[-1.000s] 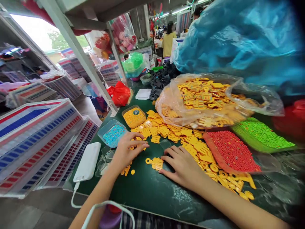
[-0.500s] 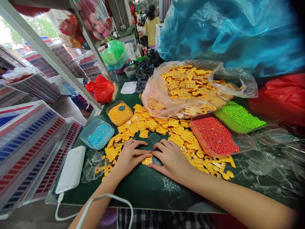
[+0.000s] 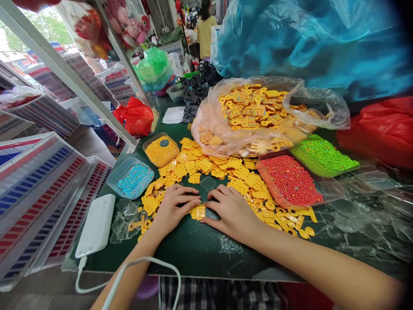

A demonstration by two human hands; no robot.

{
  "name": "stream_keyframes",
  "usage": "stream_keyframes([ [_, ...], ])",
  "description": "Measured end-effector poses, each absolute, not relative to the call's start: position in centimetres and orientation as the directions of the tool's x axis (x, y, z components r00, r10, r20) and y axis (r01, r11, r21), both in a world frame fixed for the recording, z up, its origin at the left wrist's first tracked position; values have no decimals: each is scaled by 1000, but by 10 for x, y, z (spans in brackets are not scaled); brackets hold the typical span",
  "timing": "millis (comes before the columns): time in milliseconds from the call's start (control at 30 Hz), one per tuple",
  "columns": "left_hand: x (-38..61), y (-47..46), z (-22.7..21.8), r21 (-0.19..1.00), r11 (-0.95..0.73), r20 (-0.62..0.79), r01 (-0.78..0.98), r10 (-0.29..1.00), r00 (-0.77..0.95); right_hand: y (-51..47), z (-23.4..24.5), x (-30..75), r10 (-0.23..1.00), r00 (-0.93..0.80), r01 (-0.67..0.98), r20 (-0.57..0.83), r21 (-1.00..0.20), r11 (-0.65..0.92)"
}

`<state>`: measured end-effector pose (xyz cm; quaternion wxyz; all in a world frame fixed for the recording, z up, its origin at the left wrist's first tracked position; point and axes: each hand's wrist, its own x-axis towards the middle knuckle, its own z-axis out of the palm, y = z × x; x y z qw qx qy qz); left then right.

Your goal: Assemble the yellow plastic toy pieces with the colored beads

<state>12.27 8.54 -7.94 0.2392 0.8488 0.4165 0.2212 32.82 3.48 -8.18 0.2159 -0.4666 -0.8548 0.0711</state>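
Yellow piece point(image 3: 198, 212) lies between the left hand point(image 3: 177, 206), curled at its far left edge, grip impossible to tell, and the right hand point(image 3: 227, 211), thumb and forefinger parted at its right edge. Light, even fingertip pressure should keep it flat. Beyond it: clear tile point(image 3: 208, 184), yellow pile point(image 3: 204, 165); left, blue beads point(image 3: 134, 178); right, red beads point(image 3: 292, 178).

I can read no words or numbers, and make out only a pale swirl point(image 3: 164, 142) on the dark disc point(image 3: 161, 145) atop the yellow beads point(image 3: 161, 156) beyond my left hand point(image 3: 174, 207).
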Motion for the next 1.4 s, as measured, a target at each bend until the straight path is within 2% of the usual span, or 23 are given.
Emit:
stream_keyframes([
  [200,125,84,-85,489,-613,166,620,764,624,35,-83,328,830,-471,768,298,-325,552],
  [467,124,85,-81,455,-613,156,646,769,619,35,-82,329,832,-476,773,285,-315,551],
  [767,123,84,-78,478,-610,72,632,745,664,35,-83,329,840,-480,781,251,-314,540],
  [967,121,86,-73,542,-580,133,607,773,620,36,-79,329,842,-494,783,219,-309,540],
  [1233,126,85,-77,477,-646,185,596,736,651,37,-76,330,840,-509,779,188,-315,542],
  [1400,128,85,-76,492,-634,147,597,736,661,37,-77,331,833,-515,772,201,-314,553],
])
